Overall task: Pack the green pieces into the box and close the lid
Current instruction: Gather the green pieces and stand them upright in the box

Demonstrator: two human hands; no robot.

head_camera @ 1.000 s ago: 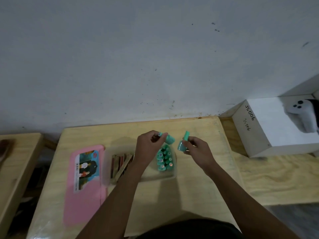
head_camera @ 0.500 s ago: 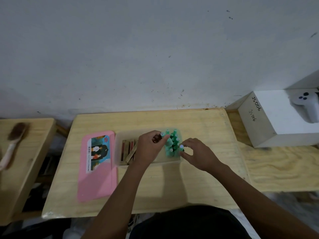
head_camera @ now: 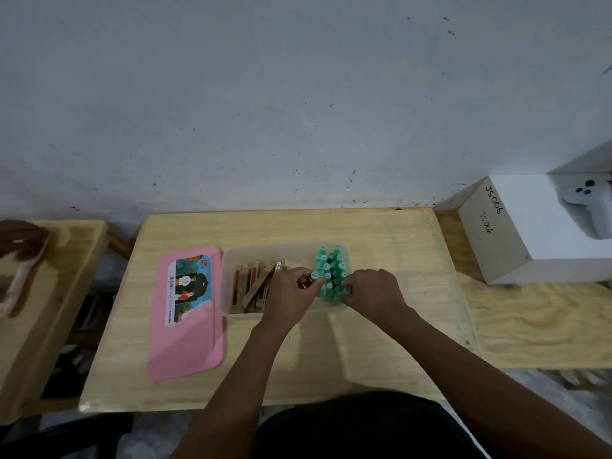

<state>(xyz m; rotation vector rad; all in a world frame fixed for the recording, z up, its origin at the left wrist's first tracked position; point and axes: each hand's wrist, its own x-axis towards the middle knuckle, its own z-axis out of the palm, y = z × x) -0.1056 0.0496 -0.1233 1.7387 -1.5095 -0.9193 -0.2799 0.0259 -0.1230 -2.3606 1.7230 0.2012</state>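
Still the packing step: both hands are down in the box [head_camera: 228,279], left hand [head_camera: 291,296] and right hand [head_camera: 372,293] pinching green pieces [head_camera: 331,273] between their fingertips. Next, probably seat them, then fetch the pink lid [head_camera: 188,326], well left of the fingers.

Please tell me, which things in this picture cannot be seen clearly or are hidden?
- Head view: the nearest green pieces hide behind both hands, left hand, right hand.
- The print on the pink lid is too small to read.
- The brush is cut by the left edge.
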